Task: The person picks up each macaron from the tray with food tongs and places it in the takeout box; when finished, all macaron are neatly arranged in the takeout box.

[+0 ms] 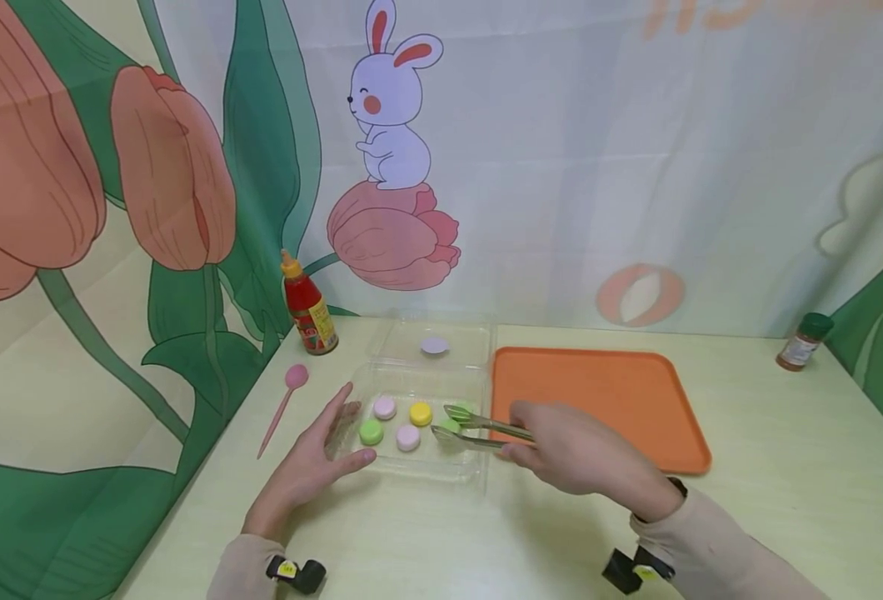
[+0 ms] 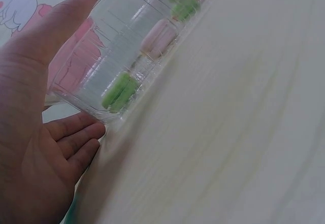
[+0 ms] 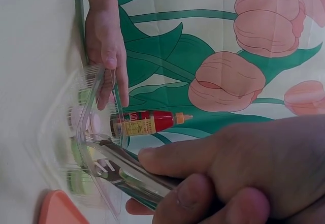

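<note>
A clear plastic box (image 1: 428,472) holds several macarons in two rows: a yellow macaron (image 1: 421,413), lilac macarons (image 1: 407,437) and green macarons (image 1: 371,431). My right hand (image 1: 580,450) grips metal tongs (image 1: 500,427) over the box's right end. The tong tips straddle the front right green macaron (image 1: 450,426); whether they touch it, I cannot tell. At the box's left end, my left hand (image 1: 306,467) is spread with thumb and fingers extended. In the left wrist view, its fingertips (image 2: 94,130) reach the box's lower corner.
The box's lid (image 1: 464,340) lies open behind it. An orange tray (image 1: 584,375) stands right of the box. A pink spoon (image 1: 296,377) and a red sauce bottle (image 1: 309,311) are at the left. A green-capped jar (image 1: 803,343) stands far right, by the backdrop.
</note>
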{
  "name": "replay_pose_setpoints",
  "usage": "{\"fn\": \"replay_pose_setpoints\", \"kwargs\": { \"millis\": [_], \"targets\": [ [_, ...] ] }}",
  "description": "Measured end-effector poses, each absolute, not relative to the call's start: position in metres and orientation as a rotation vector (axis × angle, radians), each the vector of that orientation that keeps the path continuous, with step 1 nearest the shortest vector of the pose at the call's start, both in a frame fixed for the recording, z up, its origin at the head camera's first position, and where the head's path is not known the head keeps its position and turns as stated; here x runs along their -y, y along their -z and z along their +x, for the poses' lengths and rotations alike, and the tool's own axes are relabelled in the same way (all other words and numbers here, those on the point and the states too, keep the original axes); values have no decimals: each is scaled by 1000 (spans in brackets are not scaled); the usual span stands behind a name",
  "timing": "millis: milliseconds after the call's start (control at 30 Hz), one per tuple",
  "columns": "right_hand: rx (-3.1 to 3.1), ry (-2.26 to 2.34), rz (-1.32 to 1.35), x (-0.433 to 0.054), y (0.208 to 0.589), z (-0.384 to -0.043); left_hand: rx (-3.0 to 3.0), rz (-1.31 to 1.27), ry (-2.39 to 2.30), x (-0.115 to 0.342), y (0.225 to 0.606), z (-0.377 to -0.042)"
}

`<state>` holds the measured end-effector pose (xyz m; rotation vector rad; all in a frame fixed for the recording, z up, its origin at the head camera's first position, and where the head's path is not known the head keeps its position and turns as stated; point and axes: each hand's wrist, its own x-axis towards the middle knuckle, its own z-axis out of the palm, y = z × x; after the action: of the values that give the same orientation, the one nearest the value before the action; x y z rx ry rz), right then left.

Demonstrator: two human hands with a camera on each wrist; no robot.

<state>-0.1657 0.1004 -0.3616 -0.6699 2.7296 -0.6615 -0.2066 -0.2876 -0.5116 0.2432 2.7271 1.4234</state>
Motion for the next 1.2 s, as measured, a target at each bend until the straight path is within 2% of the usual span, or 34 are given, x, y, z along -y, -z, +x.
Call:
{"fn": "replay_pose_setpoints", "kwargs": {
  "millis": [700,1200],
  "targets": [
    [-2743,655,-648,-96,352,-160,-2742,230,-1394,287,510,-206],
    [-2866,1045,-446,-141,337,-171,-2744,219,-1391,287,510,-205]
  ]
}}
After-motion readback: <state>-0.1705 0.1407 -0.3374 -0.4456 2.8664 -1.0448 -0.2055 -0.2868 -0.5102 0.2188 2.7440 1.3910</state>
